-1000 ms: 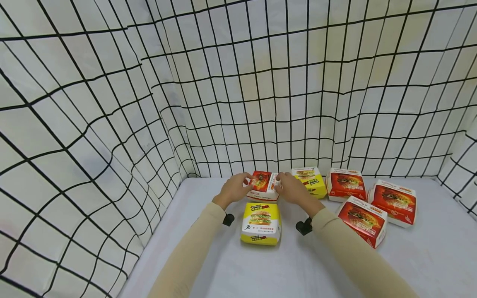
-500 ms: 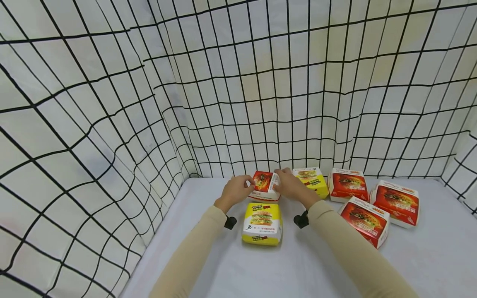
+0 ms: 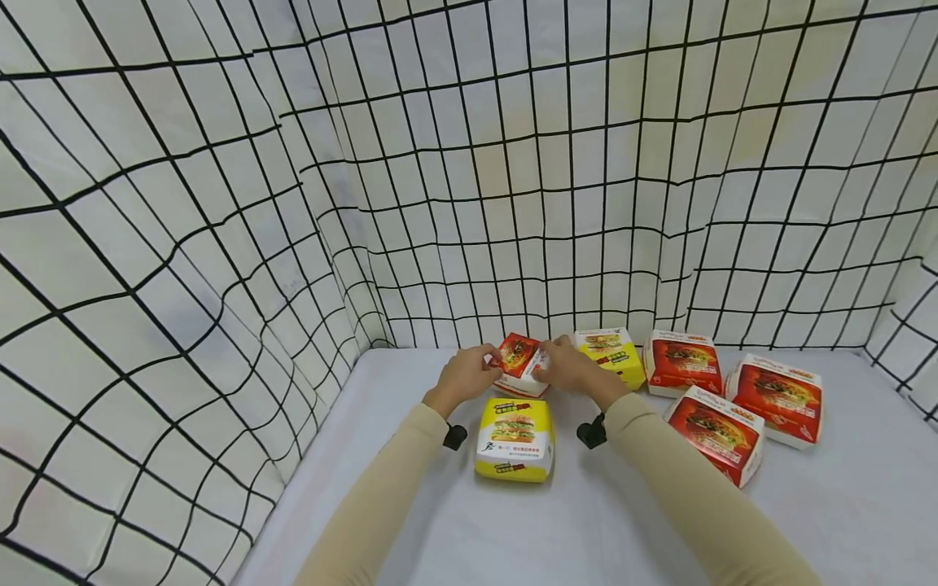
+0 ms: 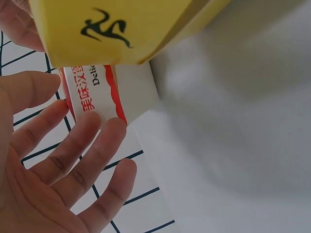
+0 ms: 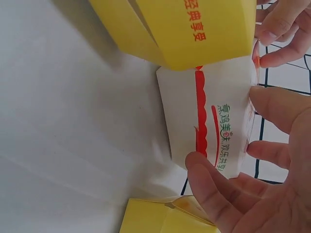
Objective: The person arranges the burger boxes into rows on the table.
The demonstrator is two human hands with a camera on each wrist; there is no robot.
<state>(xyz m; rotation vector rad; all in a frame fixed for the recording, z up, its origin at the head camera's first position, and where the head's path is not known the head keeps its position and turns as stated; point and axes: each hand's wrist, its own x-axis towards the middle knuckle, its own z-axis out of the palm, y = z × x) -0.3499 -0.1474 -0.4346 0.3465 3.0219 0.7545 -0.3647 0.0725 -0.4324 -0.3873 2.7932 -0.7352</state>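
A red and white burger box point(image 3: 519, 356) sits near the back of the white table, slightly turned, between both hands. My left hand point(image 3: 465, 376) is at its left side; in the left wrist view, the middle fingertips touch the white wall of the box point(image 4: 99, 94) and the thumb lies near its top edge. At the opposite side is my right hand point(image 3: 575, 370), whose thumb and fingertips touch the box point(image 5: 214, 111) along its edge and side wall. Directly in front stands a yellow and white burger box point(image 3: 515, 439), which covers part of the red box in both wrist views.
Another yellow burger box point(image 3: 610, 356) stands close to the right hand. Further right are three red burger boxes, at the back point(image 3: 683, 364), far right point(image 3: 775, 399) and nearer point(image 3: 716, 434). White cloth walls with a black grid point(image 3: 513, 203) rise behind and at the left.
The red box between the hands has turned a little clockwise. My right hand has shifted slightly along its side; the left hand stays close to it. The other boxes stay put.
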